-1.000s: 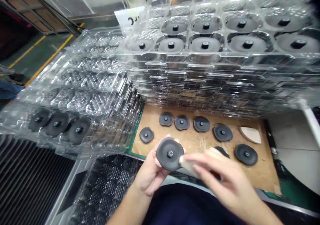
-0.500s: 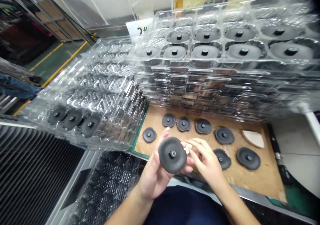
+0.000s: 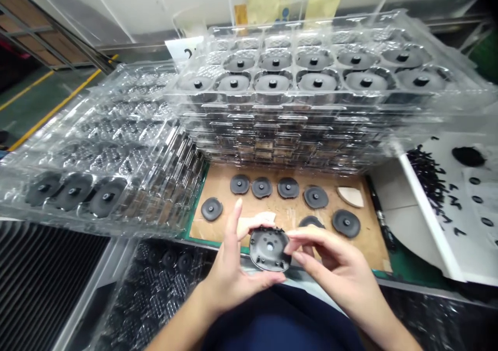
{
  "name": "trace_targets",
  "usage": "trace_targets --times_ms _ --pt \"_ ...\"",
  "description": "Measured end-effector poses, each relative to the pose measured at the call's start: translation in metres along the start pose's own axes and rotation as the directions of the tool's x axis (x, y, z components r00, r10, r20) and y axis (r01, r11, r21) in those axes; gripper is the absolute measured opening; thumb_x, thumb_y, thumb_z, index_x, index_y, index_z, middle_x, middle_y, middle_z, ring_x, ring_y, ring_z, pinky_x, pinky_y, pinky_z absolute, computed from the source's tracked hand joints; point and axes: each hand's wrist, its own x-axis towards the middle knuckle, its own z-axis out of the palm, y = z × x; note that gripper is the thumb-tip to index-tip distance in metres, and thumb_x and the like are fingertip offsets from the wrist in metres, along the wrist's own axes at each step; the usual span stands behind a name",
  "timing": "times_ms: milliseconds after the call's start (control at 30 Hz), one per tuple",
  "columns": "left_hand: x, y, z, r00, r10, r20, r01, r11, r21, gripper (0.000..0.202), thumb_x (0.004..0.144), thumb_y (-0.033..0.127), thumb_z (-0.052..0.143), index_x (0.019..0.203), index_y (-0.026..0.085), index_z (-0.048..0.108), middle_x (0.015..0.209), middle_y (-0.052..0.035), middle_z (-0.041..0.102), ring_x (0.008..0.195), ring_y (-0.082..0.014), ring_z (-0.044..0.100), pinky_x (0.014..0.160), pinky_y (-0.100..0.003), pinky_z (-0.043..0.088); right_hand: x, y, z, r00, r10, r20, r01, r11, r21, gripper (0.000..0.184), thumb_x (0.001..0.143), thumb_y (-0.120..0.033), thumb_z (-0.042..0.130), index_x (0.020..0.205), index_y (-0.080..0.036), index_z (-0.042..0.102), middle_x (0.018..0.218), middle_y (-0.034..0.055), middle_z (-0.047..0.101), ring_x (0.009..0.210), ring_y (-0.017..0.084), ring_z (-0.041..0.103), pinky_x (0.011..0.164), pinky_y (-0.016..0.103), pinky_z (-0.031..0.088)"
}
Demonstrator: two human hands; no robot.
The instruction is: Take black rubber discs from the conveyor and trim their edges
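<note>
A round black plastic cover [image 3: 270, 247] is held by its edges in my left hand [image 3: 229, 268], thumb below and fingers behind. Its hollow side faces me, showing a centre hole and small pegs near the rim. The fingers of my right hand [image 3: 330, 262] are pinched together at the cover's right edge; whatever is between them is hidden. A pale bit [image 3: 265, 217] shows just beyond the left fingers. Several similar black covers [image 3: 288, 187] lie hub up on the brown cardboard [image 3: 241, 205] beyond my hands.
Stacked clear plastic trays [image 3: 272, 107] with black covers on top stand behind the cardboard. Another tray stack [image 3: 128, 133] is at the left. A white bin [image 3: 459, 226] with small black parts sits right. A pale wedge-shaped piece [image 3: 350, 196] lies on the cardboard.
The cover in my left hand has been turned from its hub side to its hollow side. My right fingers have closed in at its right edge. The view has shifted right.
</note>
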Motion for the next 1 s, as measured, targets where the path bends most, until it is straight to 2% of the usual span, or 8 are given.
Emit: trace_targets --times_ms 167,367,467,600,700,833,900,1000 --pt "-0.005 0.009 -0.002 0.998 -0.044 0.050 0.048 0.995 -0.083 0.115 0.065 0.019 0.077 0.147 0.024 -0.003 0.114 -0.0108 0.062 0.113 -0.0268 0.056 0.105 -0.039 0.034 0.008 -0.018 -0.004 0.971 0.078 0.225 -0.114 0.982 0.148 0.018 0.081 -0.014 0.063 0.094 -0.025 0.070 0.079 -0.0007 0.069 0.070 0.011 0.063 0.063 0.021 0.051" --pt "-0.010 0.021 -0.001 0.966 -0.129 0.225 0.181 0.958 -0.224 0.119 0.064 0.025 0.078 0.146 0.022 -0.010 0.109 -0.0109 0.064 0.107 -0.0274 0.059 0.103 -0.042 0.034 0.001 -0.022 -0.007 0.878 0.219 0.425 -0.401 0.820 0.408 0.022 0.076 -0.012 0.069 0.092 -0.026 0.072 0.079 -0.0037 0.068 0.075 0.008 0.065 0.071 0.018 0.053" --pt "-0.013 0.029 0.001 0.940 -0.168 0.296 0.246 0.937 -0.250 0.124 0.063 0.025 0.079 0.144 0.026 -0.015 0.109 -0.0108 0.064 0.105 -0.0272 0.060 0.100 -0.043 0.037 -0.007 -0.023 -0.011 0.848 0.223 0.481 -0.451 0.780 0.434 0.019 0.074 -0.012 0.071 0.087 -0.025 0.072 0.076 -0.0047 0.069 0.071 0.006 0.065 0.069 0.015 0.052" --pt "-0.017 0.035 0.007 0.891 -0.234 0.388 0.349 0.901 -0.259 0.126 0.060 0.024 0.081 0.145 0.030 -0.012 0.110 -0.0093 0.065 0.105 -0.0272 0.061 0.098 -0.042 0.040 -0.022 -0.022 -0.017 0.861 0.205 0.465 -0.411 0.818 0.402 0.009 0.074 -0.013 0.071 0.078 -0.020 0.070 0.075 -0.0030 0.069 0.070 0.007 0.064 0.067 0.016 0.050" --pt "-0.018 0.034 0.014 0.903 -0.210 0.374 0.312 0.920 -0.237 0.121 0.060 0.022 0.080 0.146 0.029 -0.005 0.109 -0.0087 0.066 0.105 -0.0265 0.061 0.101 -0.042 0.037 -0.036 -0.019 -0.016 0.904 0.211 0.372 -0.358 0.848 0.391 0.003 0.074 -0.017 0.072 0.074 -0.019 0.070 0.075 -0.0010 0.069 0.070 0.009 0.064 0.067 0.019 0.051" --pt "-0.014 0.032 0.024 0.925 -0.073 0.373 0.163 0.962 -0.218 0.117 0.061 0.017 0.079 0.146 0.031 0.000 0.112 -0.0090 0.064 0.109 -0.0256 0.059 0.102 -0.039 0.037 -0.064 -0.012 -0.013 0.968 0.241 0.075 -0.250 0.875 0.415 0.005 0.071 -0.021 0.075 0.070 -0.019 0.071 0.070 0.0007 0.071 0.066 0.011 0.066 0.065 0.020 0.053" --pt "-0.012 0.032 0.030 0.919 -0.045 0.391 0.139 0.966 -0.216 0.114 0.063 0.017 0.079 0.146 0.034 0.003 0.115 -0.0086 0.063 0.112 -0.0255 0.057 0.101 -0.039 0.038 -0.082 -0.010 -0.015 0.970 0.210 -0.122 -0.156 0.923 0.351 0.004 0.073 -0.022 0.073 0.070 -0.020 0.071 0.069 0.0011 0.071 0.065 0.013 0.067 0.061 0.020 0.054" --pt "-0.009 0.030 0.041 0.899 -0.086 0.429 0.191 0.959 -0.208 0.107 0.065 0.024 0.078 0.145 0.035 0.008 0.118 -0.0085 0.063 0.115 -0.0258 0.055 0.103 -0.039 0.036 -0.106 -0.010 -0.019 0.936 0.033 -0.349 -0.010 0.998 0.068 0.006 0.081 -0.020 0.065 0.081 -0.022 0.071 0.070 0.0002 0.070 0.064 0.012 0.065 0.060 0.020 0.052"
